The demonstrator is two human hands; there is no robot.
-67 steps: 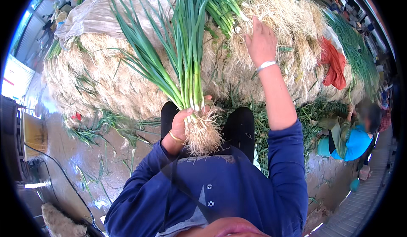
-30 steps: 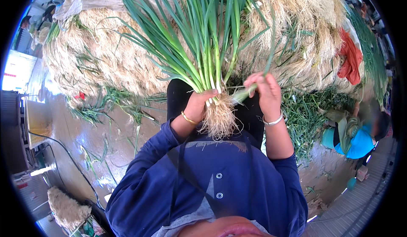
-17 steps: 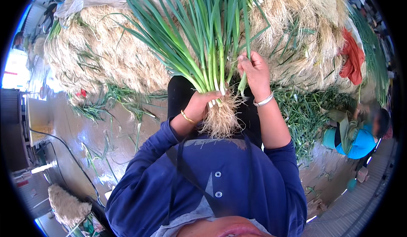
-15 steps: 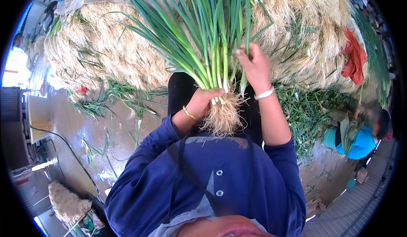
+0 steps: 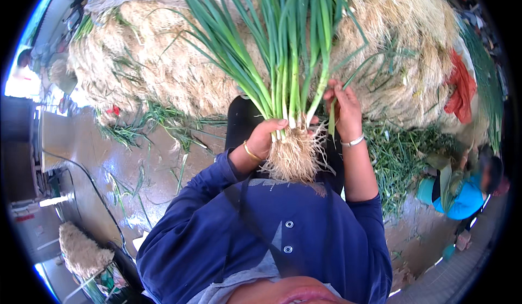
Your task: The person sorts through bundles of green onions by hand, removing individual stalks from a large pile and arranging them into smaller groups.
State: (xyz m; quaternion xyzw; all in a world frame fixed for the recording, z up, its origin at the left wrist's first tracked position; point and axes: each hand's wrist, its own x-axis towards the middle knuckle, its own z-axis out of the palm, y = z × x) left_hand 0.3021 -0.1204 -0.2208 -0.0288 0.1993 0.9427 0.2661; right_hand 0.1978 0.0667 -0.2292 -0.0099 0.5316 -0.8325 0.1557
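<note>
My left hand [image 5: 261, 142] is closed around a bunch of green onions [image 5: 293, 89] just above the roots, thumb lying across the white ends. The bunch stands over my lap, its long green leaves fanning away from me and its tangled pale roots [image 5: 296, 160] hanging toward my body. To the right of the bunch, my right hand [image 5: 347, 111] pinches a thin, loose green onion leaf [image 5: 332, 120]. One end of that leaf hangs below the fingers, while a bent green length extends up and right from them. The outermost onion stands close beside these fingertips.
A large heap of green onions [image 5: 168, 64], roots outward, stretches across the far side. Leaf scraps [image 5: 397, 152] lie thick at right, others on the wet floor [image 5: 103, 168]. A red cloth [image 5: 460, 89] hangs at the heap's right end. Another person in blue [image 5: 465, 192] sits at far right.
My right hand has moved down and slightly right, drawing a thin leaf away from the bunch. The outermost onion now stands within the bunch. My left hand keeps its grip.
</note>
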